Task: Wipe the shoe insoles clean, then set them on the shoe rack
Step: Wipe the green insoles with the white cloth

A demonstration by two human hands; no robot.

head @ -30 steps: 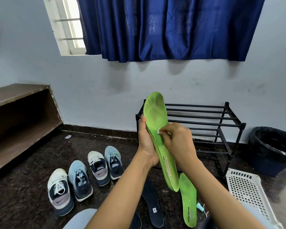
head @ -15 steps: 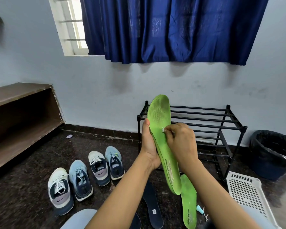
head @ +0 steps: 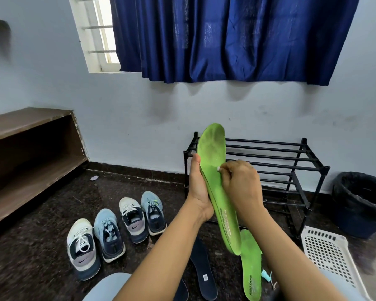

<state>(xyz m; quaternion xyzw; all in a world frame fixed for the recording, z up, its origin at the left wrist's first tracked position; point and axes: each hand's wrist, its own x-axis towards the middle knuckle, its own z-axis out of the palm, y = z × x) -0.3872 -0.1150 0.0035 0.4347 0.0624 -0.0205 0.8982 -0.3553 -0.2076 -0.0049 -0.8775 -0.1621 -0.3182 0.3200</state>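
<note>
My left hand grips a green insole from behind and holds it upright in front of the black shoe rack. My right hand pinches a small white wipe against the insole's middle. A second green insole lies on the dark floor below. Two dark navy insoles lie on the floor, one in full view, the other mostly hidden by my left arm.
Several sneakers stand in a row on the floor at left. A white perforated basket sits at lower right, a black bin beyond it. A brown wooden shelf runs along the left wall. A small teal object lies by the floor insole.
My right hand with the wipe has slid slightly up the green insole. The insole is raised a little higher in the frame.
</note>
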